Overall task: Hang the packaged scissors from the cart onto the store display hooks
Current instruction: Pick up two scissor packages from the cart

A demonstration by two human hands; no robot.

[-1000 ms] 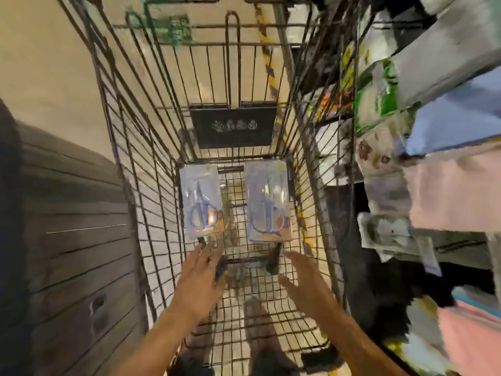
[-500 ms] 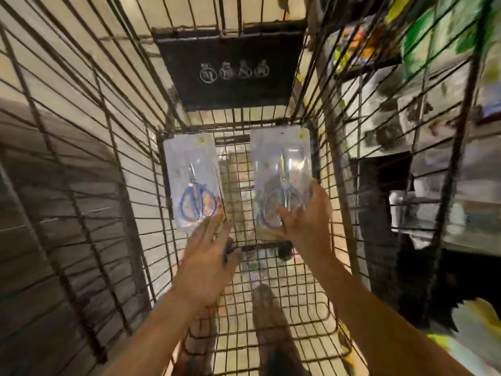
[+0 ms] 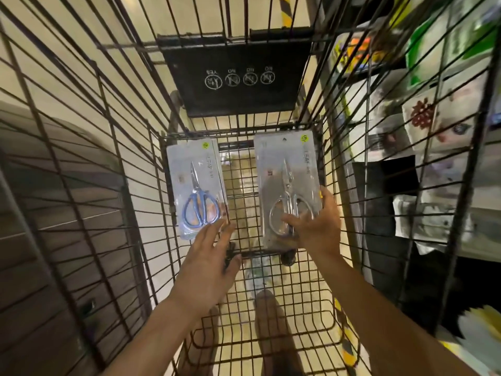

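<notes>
Wire cart [image 3: 113, 202] is standing on pale flooring beside shelves; its black flap [image 3: 238, 74] is reading "YES". Right hand [image 3: 317, 223] is grasping silver scissors pack [image 3: 287, 180]; left hand [image 3: 206, 270], fingers spread, is touching blue scissors pack [image 3: 195, 188]

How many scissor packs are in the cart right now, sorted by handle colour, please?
Blue-handled scissors pack: 1, left hand reaching at its lower edge.
Silver-handled scissors pack: 1, gripped by the right hand.
Total: 2 packs on the cart floor.
</notes>
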